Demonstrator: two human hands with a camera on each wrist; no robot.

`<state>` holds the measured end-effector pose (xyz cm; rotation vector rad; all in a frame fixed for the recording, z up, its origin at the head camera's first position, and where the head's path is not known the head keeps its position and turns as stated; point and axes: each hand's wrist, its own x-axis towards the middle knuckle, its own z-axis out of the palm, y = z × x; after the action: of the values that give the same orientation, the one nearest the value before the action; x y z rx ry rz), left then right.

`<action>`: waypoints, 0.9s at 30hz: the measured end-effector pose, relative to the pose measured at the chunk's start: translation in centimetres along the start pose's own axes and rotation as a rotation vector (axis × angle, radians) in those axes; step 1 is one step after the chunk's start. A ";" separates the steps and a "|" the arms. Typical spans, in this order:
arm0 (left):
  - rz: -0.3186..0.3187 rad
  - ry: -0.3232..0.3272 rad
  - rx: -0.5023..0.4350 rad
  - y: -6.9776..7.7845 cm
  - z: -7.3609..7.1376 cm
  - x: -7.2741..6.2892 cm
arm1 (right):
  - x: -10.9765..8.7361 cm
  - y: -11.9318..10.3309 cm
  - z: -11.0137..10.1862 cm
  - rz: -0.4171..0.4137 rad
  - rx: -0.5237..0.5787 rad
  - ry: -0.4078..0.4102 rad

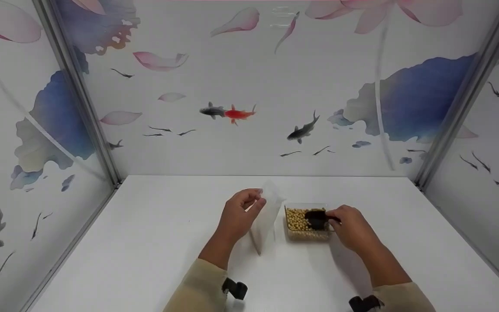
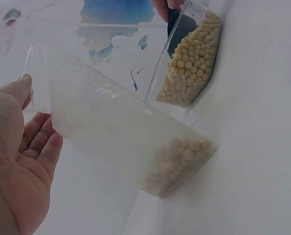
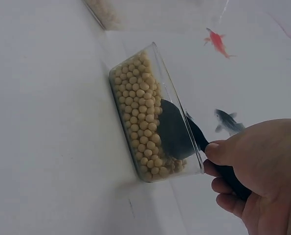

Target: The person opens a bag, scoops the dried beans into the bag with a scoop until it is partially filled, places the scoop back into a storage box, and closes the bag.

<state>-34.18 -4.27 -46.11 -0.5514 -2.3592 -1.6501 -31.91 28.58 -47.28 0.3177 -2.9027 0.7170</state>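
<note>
My left hand (image 1: 241,214) pinches the top edge of a translucent plastic bag (image 2: 101,107) between thumb and fingers. Round beige beans (image 2: 179,159) lie in the bag's bottom corner, which meets the table. My right hand (image 1: 353,227) grips the handle of a black scoop (image 3: 174,129). Its blade is dipped among the beans (image 3: 138,103) in a clear rectangular container (image 1: 308,236), just right of the bag. In the right wrist view, the scoop's handle crosses the container's rim and part of the blade is seen through the clear wall.
The white tabletop (image 1: 124,242) stretches around the bag and container. A white back panel (image 1: 249,151) printed with fish and petals rises behind it, and side panels with metal posts (image 1: 89,108) flank the table.
</note>
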 end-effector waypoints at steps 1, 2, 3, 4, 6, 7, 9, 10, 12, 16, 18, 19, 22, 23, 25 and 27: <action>0.005 -0.001 0.000 0.0 0.0 0.0 | 0.0 -0.1 0.1 -0.005 -0.001 -0.006; 0.009 -0.003 -0.001 -0.1 0.0 0.0 | 0.0 -0.1 0.2 -0.007 -0.002 -0.009; 0.012 -0.002 0.002 -0.2 0.0 0.0 | 0.0 -0.2 0.2 -0.008 -0.002 -0.012; 0.014 -0.001 0.005 -0.3 0.0 0.0 | 0.0 -0.3 0.2 -0.009 -0.003 -0.013; 0.014 0.001 0.005 -0.4 0.1 0.0 | -0.1 -0.4 0.3 -0.001 -0.005 -0.014; 0.012 0.003 0.005 -0.4 0.1 0.0 | -0.1 -0.4 0.4 0.002 -0.005 -0.014; 0.009 0.004 0.006 -0.5 0.2 0.1 | -0.2 -0.5 0.5 0.007 0.001 -0.016; 0.008 0.005 0.007 -0.5 0.2 0.1 | -0.2 -0.5 0.5 0.009 0.007 -0.018; 0.007 0.006 0.008 -0.4 0.2 0.1 | -0.2 -0.5 0.7 0.014 0.021 -0.015; 0.004 0.009 0.005 -0.4 0.3 0.1 | -0.2 -0.2 1.3 0.025 0.049 -0.004; 0.000 0.010 0.005 -0.4 0.3 0.1 | -0.1 0.0 1.6 0.040 0.070 0.003; -0.004 0.011 0.007 -0.4 0.3 0.1 | 0.0 0.0 1.7 0.049 0.083 0.003; -0.007 0.013 0.016 -0.4 0.3 0.1 | 0.1 0.2 2.0 0.074 0.124 0.001; -0.007 0.013 0.017 -0.4 0.3 0.1 | 0.1 0.3 2.1 0.085 0.139 0.002; -0.006 0.015 0.019 -0.4 0.4 0.1 | 0.1 0.4 2.2 0.092 0.159 0.000; -0.004 0.011 0.014 -0.4 0.3 0.0 | 0.2 0.5 2.3 0.095 0.164 -0.004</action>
<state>-34.33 -4.06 -46.53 -0.5341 -2.3633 -1.6323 -32.37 27.89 -49.49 0.1985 -2.8847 0.9734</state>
